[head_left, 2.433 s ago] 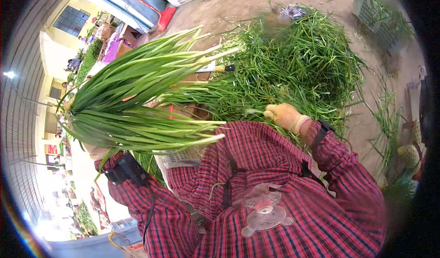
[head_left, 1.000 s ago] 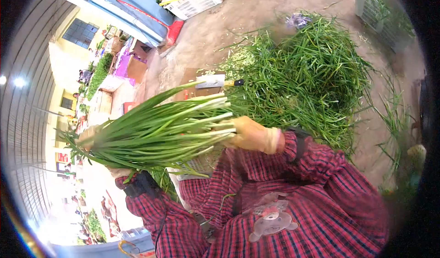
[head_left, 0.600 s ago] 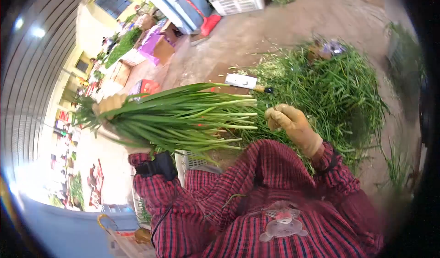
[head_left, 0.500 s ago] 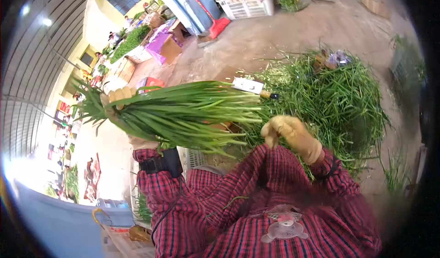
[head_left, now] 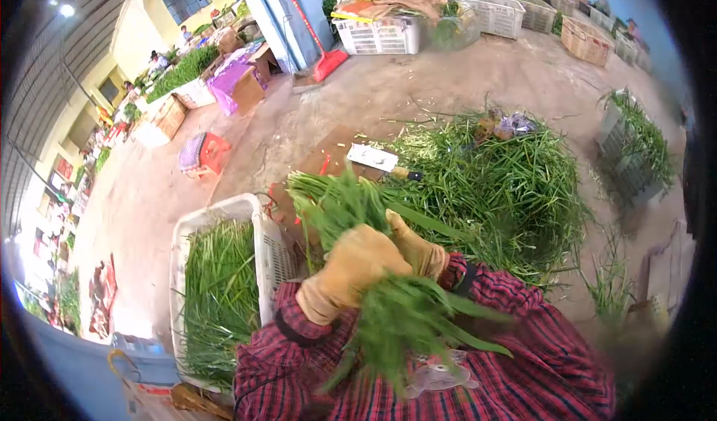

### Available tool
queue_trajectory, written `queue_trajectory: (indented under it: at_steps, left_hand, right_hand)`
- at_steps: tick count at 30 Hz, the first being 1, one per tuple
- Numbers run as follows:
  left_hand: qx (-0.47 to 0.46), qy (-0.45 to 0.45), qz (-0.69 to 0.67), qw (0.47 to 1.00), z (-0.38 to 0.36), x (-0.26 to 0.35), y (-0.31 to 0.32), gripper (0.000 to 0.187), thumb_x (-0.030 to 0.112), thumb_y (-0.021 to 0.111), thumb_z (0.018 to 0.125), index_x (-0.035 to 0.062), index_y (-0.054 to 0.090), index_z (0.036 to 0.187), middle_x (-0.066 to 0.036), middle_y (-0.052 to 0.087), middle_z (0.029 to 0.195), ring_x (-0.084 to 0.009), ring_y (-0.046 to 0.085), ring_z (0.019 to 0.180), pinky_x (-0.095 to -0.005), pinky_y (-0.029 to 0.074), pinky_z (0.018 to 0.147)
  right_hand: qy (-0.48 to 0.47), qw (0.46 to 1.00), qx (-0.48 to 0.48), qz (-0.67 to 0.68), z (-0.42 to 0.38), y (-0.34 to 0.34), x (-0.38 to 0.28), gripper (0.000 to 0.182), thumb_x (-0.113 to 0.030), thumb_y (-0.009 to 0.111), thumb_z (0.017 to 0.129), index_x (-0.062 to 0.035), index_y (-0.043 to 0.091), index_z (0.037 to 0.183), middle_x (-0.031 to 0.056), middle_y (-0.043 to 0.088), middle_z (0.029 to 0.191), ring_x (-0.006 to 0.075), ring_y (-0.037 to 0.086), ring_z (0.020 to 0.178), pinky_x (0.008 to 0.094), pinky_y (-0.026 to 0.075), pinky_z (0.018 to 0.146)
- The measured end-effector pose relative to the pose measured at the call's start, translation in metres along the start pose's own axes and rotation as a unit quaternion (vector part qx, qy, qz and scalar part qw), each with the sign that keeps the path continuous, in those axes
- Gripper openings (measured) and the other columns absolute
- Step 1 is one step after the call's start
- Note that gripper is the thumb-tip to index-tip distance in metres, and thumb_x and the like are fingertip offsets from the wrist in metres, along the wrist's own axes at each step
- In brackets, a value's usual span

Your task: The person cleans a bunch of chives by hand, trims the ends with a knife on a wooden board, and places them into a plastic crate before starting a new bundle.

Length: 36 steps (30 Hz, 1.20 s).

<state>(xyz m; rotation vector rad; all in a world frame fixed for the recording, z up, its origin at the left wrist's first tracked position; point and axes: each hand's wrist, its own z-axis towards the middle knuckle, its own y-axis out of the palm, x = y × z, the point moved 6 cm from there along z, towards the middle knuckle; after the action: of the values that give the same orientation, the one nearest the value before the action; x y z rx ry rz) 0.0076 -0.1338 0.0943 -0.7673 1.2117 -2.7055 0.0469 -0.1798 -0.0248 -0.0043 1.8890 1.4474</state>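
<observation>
A bunch of garlic chives is held close to my chest, its stem ends pointing away from me and its leaves hanging toward my shirt. My left hand, in a tan glove, is closed round the middle of the bunch. Right beside it, my gloved right hand presses against the bunch with its thumb up; its other fingers are mostly hidden behind the left hand and the leaves. Beyond the hands lies a cleaver with a wide pale blade. A large heap of loose green leaves spreads to the right.
A white plastic crate of chives stands at my left. Farther off are a red stool, a red broom against a blue pillar, and a white crate topped with cardboard. Another filled crate is at the right. People sit in the background.
The bunch has come from the left, where it was held out sideways, to in front of my chest, and turned. Both hands are now together at it. My view has shifted.
</observation>
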Motion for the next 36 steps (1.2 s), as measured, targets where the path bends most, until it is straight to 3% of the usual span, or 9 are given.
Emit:
queue_trajectory:
  at_steps: [2, 4, 8, 14, 19, 22, 25, 29, 36]
  left_hand:
    - [-0.123, 0.051, 0.195, 0.972, -0.019, 0.017, 0.052, 0.004, 0.022, 0.063, 0.067, 0.0191, 0.061, 0.066, 0.0, 0.055, 0.062, -0.0212, 0.059, 0.062, -0.0362, 0.043, 0.051]
    - [-0.198, 0.085, 0.212, 0.953, -0.045, 0.016, 0.091, 0.008, 0.025, 0.06, 0.07, 0.0195, 0.055, 0.069, 0.002, 0.049, 0.065, -0.02, 0.055, 0.067, -0.0349, 0.042, 0.057]
    - [-0.139, 0.017, 0.279, 0.95, -0.065, 0.024, 0.113, 0.007, 0.024, 0.058, 0.071, 0.0197, 0.052, 0.07, 0.0, 0.05, 0.072, -0.0204, 0.055, 0.074, -0.0358, 0.042, 0.063]
    - [-0.115, -0.014, 0.175, 0.978, -0.051, 0.059, 0.059, 0.059, 0.019, 0.063, 0.071, 0.0212, 0.056, 0.129, 0.0, 0.06, 0.114, -0.0232, 0.042, 0.124, -0.0398, 0.037, 0.098]
    - [0.129, -0.223, -0.123, 0.958, -0.1, 0.033, -0.013, 0.025, 0.02, 0.064, 0.087, 0.0085, 0.068, 0.109, -0.004, 0.068, 0.095, -0.0237, 0.063, 0.095, -0.0334, 0.049, 0.082]
    - [0.354, -0.473, -0.191, 0.784, -0.168, -0.021, -0.033, 0.026, 0.024, 0.06, 0.092, 0.006, 0.066, 0.11, -0.006, 0.069, 0.098, -0.0166, 0.065, 0.083, -0.0273, 0.048, 0.071]
    - [0.443, -0.435, -0.237, 0.747, -0.17, -0.049, -0.031, 0.038, 0.031, 0.056, 0.095, 0.001, 0.059, 0.118, -0.006, 0.068, 0.097, -0.0133, 0.063, 0.076, -0.0254, 0.045, 0.066]
    - [0.337, -0.457, -0.398, 0.72, -0.151, -0.078, 0.001, 0.042, 0.034, 0.055, 0.096, -0.0014, 0.057, 0.119, -0.009, 0.069, 0.088, -0.0144, 0.064, 0.072, -0.025, 0.046, 0.063]
    - [0.355, -0.516, -0.314, 0.714, -0.172, -0.095, -0.01, 0.034, 0.029, 0.051, 0.099, -0.0023, 0.063, 0.104, -0.007, 0.064, 0.066, -0.0155, 0.058, 0.053, -0.0256, 0.046, 0.052]
  right_hand:
    - [0.056, 0.977, -0.122, 0.163, -0.008, 0.01, 0.017, 0.065, -0.054, 0.046, 0.095, -0.0069, 0.044, 0.14, 0.0156, 0.05, 0.138, 0.0285, 0.05, 0.124, 0.0441, 0.037, 0.108]
    - [0.095, 0.978, -0.074, 0.17, -0.023, 0.014, 0.028, 0.059, -0.046, 0.049, 0.097, -0.0044, 0.046, 0.139, 0.0143, 0.055, 0.132, 0.0251, 0.054, 0.117, 0.0403, 0.04, 0.105]
    - [0.098, 0.995, -0.01, -0.027, -0.022, -0.011, 0.042, 0.041, -0.026, 0.052, 0.096, 0.0009, 0.057, 0.126, 0.0077, 0.065, 0.107, 0.0168, 0.062, 0.093, 0.0331, 0.048, 0.09]
    - [0.033, 0.965, 0.077, -0.25, -0.029, 0.001, 0.0, 0.029, -0.012, 0.06, 0.088, 0.0011, 0.063, 0.114, 0.0048, 0.064, 0.086, 0.0143, 0.059, 0.079, 0.0338, 0.05, 0.081]
    - [0.025, 0.972, 0.039, -0.231, -0.059, -0.011, -0.027, 0.031, -0.008, 0.063, 0.084, 0.0059, 0.058, 0.111, 0.0104, 0.064, 0.085, 0.0158, 0.057, 0.065, 0.0314, 0.049, 0.062]
    - [0.028, 0.965, -0.007, -0.261, -0.074, -0.024, -0.034, 0.03, -0.004, 0.061, 0.083, 0.0055, 0.057, 0.111, 0.0092, 0.063, 0.086, 0.0163, 0.056, 0.066, 0.0299, 0.047, 0.059]
    - [0.028, 0.964, -0.035, -0.261, -0.082, -0.012, -0.038, 0.032, -0.006, 0.065, 0.081, 0.0042, 0.056, 0.11, 0.0104, 0.061, 0.088, 0.016, 0.053, 0.064, 0.03, 0.045, 0.056]
    - [0.043, 0.942, -0.021, -0.333, -0.094, -0.025, -0.036, 0.046, -0.014, 0.073, 0.079, 0.0053, 0.051, 0.115, 0.0144, 0.059, 0.093, 0.016, 0.051, 0.06, 0.031, 0.043, 0.053]
    - [0.055, 0.955, -0.037, -0.288, -0.118, -0.041, -0.035, 0.05, -0.016, 0.077, 0.078, 0.0046, 0.052, 0.115, 0.0164, 0.064, 0.095, 0.0194, 0.056, 0.061, 0.0332, 0.047, 0.054]
